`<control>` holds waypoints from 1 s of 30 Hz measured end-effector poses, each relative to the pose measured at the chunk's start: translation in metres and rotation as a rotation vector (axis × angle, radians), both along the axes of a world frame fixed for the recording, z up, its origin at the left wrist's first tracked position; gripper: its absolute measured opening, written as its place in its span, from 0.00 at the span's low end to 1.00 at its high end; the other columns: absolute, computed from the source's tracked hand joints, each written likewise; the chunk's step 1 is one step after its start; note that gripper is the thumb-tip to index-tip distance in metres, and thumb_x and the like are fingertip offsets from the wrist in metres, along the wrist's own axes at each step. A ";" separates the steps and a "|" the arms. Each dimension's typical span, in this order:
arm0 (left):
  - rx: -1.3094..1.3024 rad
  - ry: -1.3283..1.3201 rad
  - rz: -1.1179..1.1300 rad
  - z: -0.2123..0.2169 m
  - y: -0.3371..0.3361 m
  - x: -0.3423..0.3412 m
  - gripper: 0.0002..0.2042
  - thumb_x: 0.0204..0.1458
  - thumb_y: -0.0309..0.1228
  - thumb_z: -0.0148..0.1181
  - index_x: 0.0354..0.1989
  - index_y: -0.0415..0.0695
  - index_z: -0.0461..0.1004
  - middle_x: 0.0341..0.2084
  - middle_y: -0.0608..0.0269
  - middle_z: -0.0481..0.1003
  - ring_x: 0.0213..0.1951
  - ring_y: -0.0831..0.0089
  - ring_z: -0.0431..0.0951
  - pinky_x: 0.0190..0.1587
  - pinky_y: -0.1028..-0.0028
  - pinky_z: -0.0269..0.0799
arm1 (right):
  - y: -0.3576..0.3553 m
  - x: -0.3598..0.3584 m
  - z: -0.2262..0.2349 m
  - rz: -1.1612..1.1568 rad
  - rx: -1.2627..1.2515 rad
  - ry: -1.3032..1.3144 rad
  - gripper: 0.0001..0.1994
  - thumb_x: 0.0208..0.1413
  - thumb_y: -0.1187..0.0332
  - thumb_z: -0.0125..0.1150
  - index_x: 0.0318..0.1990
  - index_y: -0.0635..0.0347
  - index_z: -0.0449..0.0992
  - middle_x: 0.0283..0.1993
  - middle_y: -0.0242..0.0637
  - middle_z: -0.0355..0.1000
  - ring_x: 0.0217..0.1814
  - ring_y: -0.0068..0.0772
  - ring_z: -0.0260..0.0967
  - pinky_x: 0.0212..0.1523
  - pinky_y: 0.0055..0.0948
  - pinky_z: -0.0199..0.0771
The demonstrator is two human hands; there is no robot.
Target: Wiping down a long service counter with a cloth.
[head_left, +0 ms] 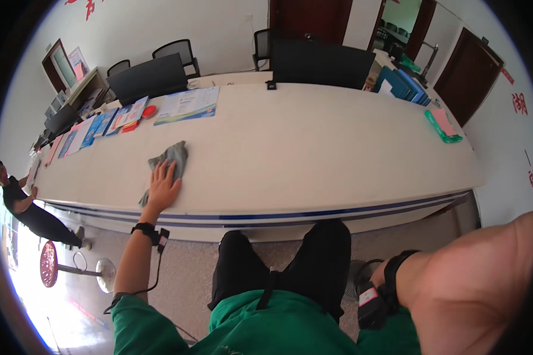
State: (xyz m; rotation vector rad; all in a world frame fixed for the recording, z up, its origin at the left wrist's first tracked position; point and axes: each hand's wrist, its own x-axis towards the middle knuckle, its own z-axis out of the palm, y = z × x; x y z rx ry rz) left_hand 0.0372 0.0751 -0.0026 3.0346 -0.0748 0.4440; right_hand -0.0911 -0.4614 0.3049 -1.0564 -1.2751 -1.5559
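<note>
My left hand point(164, 188) lies on the long pale counter point(314, 142), left of the middle and close to its front edge. Its fingers are stretched out over a crumpled grey-green cloth point(176, 155), pressing it against the top. Part of the cloth is hidden under the palm, and a corner sticks out beside the wrist. My right hand point(485, 284) is raised very close at the lower right, well away from the counter. Only its wrist and heel show large there; the fingers are out of sight.
Leaflets point(186, 105) and a red round item point(150, 111) lie at the back left. Monitors point(320, 64) stand behind the counter. Blue folders point(405, 86) and a green tissue pack point(443, 125) sit right. Another person point(26, 201) stands left, near a red stool point(49, 264).
</note>
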 end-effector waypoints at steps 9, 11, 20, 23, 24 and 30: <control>-0.007 -0.003 -0.446 0.010 -0.157 -0.010 0.34 0.61 0.48 0.50 0.74 0.46 0.57 0.71 0.45 0.57 0.74 0.43 0.52 0.74 0.43 0.44 | 0.073 0.031 -0.042 -0.071 0.004 0.252 0.15 0.60 0.82 0.44 0.54 0.69 0.63 0.53 0.67 0.70 0.57 0.59 0.71 0.57 0.54 0.74; -0.024 -0.025 -0.523 0.008 -0.208 -0.009 0.34 0.60 0.49 0.51 0.74 0.47 0.58 0.71 0.44 0.58 0.73 0.42 0.53 0.73 0.42 0.45 | 0.095 0.059 -0.084 -0.127 -0.132 0.482 0.12 0.60 0.83 0.45 0.51 0.67 0.68 0.51 0.59 0.73 0.56 0.53 0.72 0.56 0.45 0.73; -0.556 -0.086 -0.463 0.016 -0.296 0.013 0.30 0.56 0.43 0.61 0.67 0.49 0.66 0.61 0.52 0.69 0.67 0.53 0.64 0.68 0.47 0.54 | 0.025 0.172 -0.295 -0.693 -0.314 1.364 0.23 0.58 0.67 0.62 0.59 0.65 0.70 0.61 0.51 0.70 0.63 0.56 0.64 0.61 0.50 0.67; -0.384 -0.141 -0.253 0.015 -0.271 0.034 0.34 0.48 0.43 0.70 0.65 0.50 0.68 0.56 0.58 0.72 0.60 0.58 0.70 0.61 0.54 0.61 | 0.028 0.181 -0.300 -0.778 -0.450 1.445 0.26 0.54 0.60 0.68 0.58 0.64 0.72 0.58 0.50 0.71 0.61 0.57 0.64 0.60 0.50 0.68; -0.353 -0.092 -0.198 0.017 -0.268 0.039 0.35 0.47 0.44 0.71 0.65 0.50 0.68 0.56 0.58 0.72 0.59 0.58 0.70 0.60 0.55 0.61 | 0.029 0.182 -0.301 -0.816 -0.511 1.450 0.27 0.53 0.58 0.70 0.57 0.63 0.73 0.57 0.50 0.71 0.60 0.57 0.65 0.59 0.49 0.68; -0.409 0.173 -0.233 0.009 -0.266 0.092 0.26 0.46 0.42 0.70 0.54 0.46 0.76 0.48 0.51 0.78 0.53 0.52 0.76 0.52 0.55 0.70 | 0.036 0.216 -0.302 -0.752 -0.612 1.440 0.23 0.48 0.58 0.75 0.48 0.61 0.77 0.44 0.49 0.76 0.50 0.54 0.72 0.51 0.45 0.73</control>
